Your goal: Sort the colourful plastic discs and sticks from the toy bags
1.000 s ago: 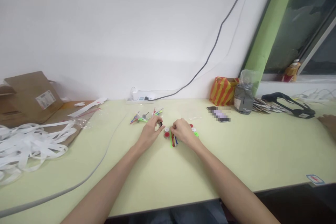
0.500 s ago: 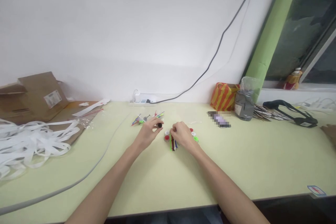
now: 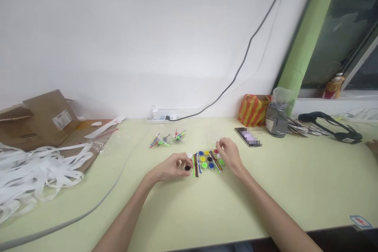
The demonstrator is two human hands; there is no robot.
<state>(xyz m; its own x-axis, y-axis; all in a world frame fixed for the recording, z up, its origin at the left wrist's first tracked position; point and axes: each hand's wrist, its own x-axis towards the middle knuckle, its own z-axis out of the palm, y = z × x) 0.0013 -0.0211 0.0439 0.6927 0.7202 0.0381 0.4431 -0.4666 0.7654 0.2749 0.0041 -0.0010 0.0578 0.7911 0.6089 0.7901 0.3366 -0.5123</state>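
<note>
Since the left hand (image 3: 173, 167) has moved toward the worktop's (image 3: 177, 212) front edge: black disc (image 3: 188, 168) is now at the near end of the left column, away from the loose stick pile (image 3: 168, 138) nearer the back edge.
Left fingers: pinching the black disc, not released. Contact between disc and worktop cannot be told.
Right hand (image 3: 232, 157): shifted toward the worktop's right edge, now at the far end of the right column. Fingertips close together; cannot tell whether they grip anything.
Middle discs: uncovered by that shift; two columns, including a green disc (image 3: 204, 165) at the near end.
Left sticks (image 3: 196, 165) and right sticks (image 3: 215, 160): lie on either side of the middle discs.
Column status: white disc (image 3: 189, 155) shows at the far end of the left column. With the black disc counted, this column is judged nearly complete, pending release.
</note>
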